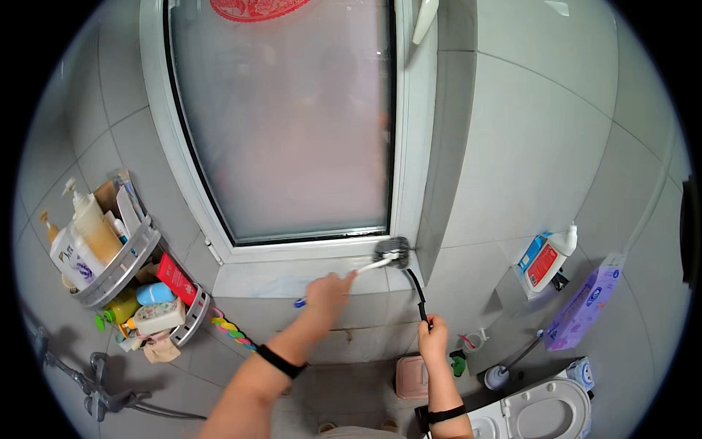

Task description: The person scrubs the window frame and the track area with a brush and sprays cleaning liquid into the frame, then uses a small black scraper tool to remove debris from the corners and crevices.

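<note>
My left hand [328, 297] grips the white handle of a scrub brush [378, 263]; the handle's blue end sticks out behind the hand. The dark grey brush head [392, 252] meets the lower right corner of the white window frame [307, 252], just above the pale windowsill [258, 279]. In my right hand [433, 336], lower and to the right, is a thin black cord or strip [419, 291]. It runs up to the sill beneath the brush head, where its far end cannot be made out. Frosted glass [285, 131] fills the window.
Two corner shelves [123, 269] loaded with bottles are on the left, above a shower mixer tap [98, 384]. Right of the window, a small wall shelf [521, 291] bears a white bottle [551, 260]. Below are a pink bin [411, 378], a toilet brush [496, 377] and a toilet [507, 411].
</note>
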A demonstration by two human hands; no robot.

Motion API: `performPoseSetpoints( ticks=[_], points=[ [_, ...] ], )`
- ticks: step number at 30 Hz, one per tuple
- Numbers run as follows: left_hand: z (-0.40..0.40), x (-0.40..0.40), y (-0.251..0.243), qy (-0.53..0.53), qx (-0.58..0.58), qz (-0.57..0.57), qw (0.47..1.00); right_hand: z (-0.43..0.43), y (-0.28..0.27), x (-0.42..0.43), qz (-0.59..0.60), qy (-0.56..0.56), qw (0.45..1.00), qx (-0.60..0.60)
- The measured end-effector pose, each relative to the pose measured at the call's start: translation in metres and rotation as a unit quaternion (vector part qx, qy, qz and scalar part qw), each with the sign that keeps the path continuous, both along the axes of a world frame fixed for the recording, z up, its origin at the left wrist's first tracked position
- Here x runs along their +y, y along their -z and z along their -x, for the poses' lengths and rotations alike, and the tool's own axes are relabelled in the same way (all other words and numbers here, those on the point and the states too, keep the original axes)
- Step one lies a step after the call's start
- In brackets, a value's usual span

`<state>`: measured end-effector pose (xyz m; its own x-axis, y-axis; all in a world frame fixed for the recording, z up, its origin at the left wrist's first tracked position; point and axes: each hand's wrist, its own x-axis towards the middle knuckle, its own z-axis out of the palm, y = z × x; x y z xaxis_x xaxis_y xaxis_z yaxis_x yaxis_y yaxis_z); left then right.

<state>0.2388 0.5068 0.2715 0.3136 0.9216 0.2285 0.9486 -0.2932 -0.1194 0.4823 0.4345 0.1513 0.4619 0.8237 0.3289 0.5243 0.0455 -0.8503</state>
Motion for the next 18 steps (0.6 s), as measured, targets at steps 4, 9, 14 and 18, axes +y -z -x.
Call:
performPoseSetpoints(
  ticks=[4,9,14,18],
  points=[
    [0.015,-0.008,-0.02,-0.021,0.041,0.002,0.999,0.002,0.001,-0.003,0.029,-0.003,1.0,0.003],
    [0.112,-0.044,-0.02,-0.112,0.066,0.034,0.991,0.003,0.003,0.008,0.025,-0.02,0.998,0.05],
    [0.072,-0.03,-0.009,-0.094,0.093,0.011,0.991,0.009,0.008,0.013,-0.031,0.023,0.999,-0.018],
    [-0.01,-0.005,0.009,-0.021,0.006,0.027,0.999,0.004,0.006,0.016,-0.021,0.018,1.0,-0.011]
  ],
)
